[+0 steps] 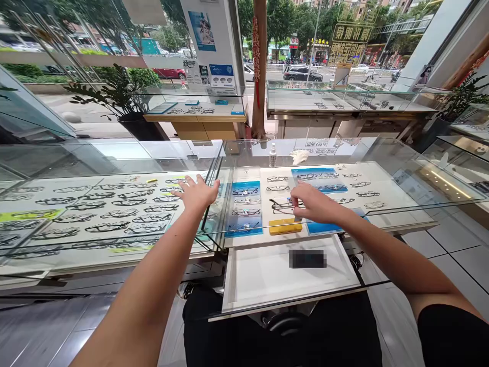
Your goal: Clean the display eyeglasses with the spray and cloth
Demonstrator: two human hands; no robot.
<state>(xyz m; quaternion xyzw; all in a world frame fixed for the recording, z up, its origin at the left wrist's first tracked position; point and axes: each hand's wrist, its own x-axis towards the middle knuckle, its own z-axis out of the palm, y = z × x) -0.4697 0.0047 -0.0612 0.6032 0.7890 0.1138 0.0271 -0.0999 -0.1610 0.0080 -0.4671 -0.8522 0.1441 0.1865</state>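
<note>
- Nearest, the person's dark-clad legs (217, 331) sit below a white drawer (260, 285), pulled out from the counter (405, 201); a dark, pixelated rectangle (307, 259) shows inside it.
- Just beyond the drawer, a yellow case (285, 226) shows near the counter's front edge.
- Past the case, dark-framed glasses (281, 206) are right at the fingertips of the right hand (311, 201). Its fingers are curled in close to the thumb; whether they grip the frame I cannot tell.
- The left hand (198, 193) is spread wide over the glass, holding nothing visible.
- Under the glass to the left lie rows of spectacle frames (112, 226); to the right, more lie on blue cards (244, 219).
- Toward the counter's far side are a spray bottle (272, 155) and, just right of it, a crumpled white cloth (300, 157).
- Farther off stand a potted plant (114, 97) and, outside, a black car (301, 74).
</note>
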